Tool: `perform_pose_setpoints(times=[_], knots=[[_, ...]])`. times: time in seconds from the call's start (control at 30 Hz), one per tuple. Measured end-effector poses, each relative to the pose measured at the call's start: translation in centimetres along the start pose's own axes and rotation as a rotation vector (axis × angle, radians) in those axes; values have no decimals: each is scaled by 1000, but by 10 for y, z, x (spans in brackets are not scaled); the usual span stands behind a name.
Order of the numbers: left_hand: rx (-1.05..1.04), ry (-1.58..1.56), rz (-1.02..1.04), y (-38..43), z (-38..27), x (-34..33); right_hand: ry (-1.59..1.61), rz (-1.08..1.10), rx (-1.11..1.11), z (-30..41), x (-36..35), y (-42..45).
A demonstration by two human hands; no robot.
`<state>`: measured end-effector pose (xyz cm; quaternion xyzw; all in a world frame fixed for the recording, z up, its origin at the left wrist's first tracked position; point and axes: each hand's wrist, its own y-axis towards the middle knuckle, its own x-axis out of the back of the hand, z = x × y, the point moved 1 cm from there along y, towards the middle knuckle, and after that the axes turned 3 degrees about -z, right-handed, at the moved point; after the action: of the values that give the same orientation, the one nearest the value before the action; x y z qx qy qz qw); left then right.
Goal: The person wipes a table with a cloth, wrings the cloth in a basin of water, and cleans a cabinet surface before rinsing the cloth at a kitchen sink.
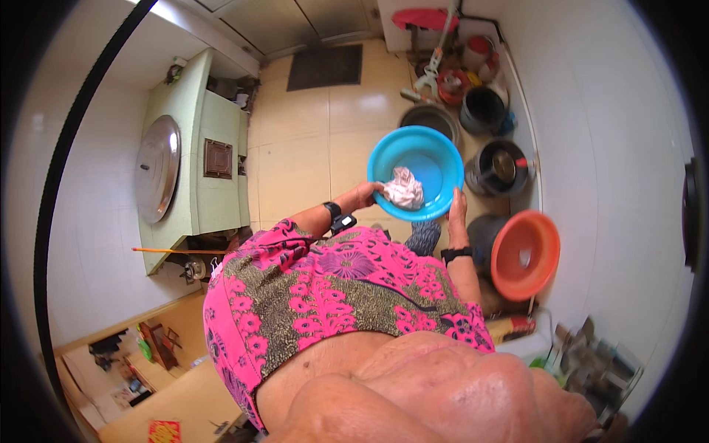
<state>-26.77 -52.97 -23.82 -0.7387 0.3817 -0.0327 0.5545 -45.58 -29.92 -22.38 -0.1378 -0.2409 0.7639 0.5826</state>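
Note:
A blue plastic basin [435,160] is held out in front of me at waist height, over the tiled floor. My left hand [368,195] grips its near left rim. On the opposite side, my right hand [457,209] holds the near right rim, fingers partly hidden beneath. Inside the basin, against the left wall, lies a crumpled pale pink cloth [405,189]. A dark metal basin [427,114] on the floor is partly covered by the blue one.
An orange basin [501,257] rests on a dark bucket at my right. Black buckets [483,109] [487,185] line the right wall, a mop [435,69] beyond. At left stands a tiled stove [219,205] with a large metal lid [158,169]. A dark mat [325,67] lies by the door.

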Motion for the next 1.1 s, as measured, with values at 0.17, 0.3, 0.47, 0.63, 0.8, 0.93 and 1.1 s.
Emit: perform_pose_setpoints(times=[0.17,0.3,0.47,0.63,0.8,0.93,1.1], knots=[[12,111,-146,35,34,20,-33,83,-321,-13,30,16],[25,-48,-274,31,-29,-73,38,-113,-290,-4,49,113],[-12,-159,-311,101,-3,-51,-91,-217,-378,-57,81,182],[89,-210,-381,135,15,-64,-304,-177,-343,-143,124,227],[75,-315,-436,146,2,-81,-681,-139,-358,-151,113,232],[99,-304,-380,125,-10,-101,-313,-312,21,-229,167,210],[169,-234,-320,122,2,-76,-289,-433,-307,-250,150,210]])
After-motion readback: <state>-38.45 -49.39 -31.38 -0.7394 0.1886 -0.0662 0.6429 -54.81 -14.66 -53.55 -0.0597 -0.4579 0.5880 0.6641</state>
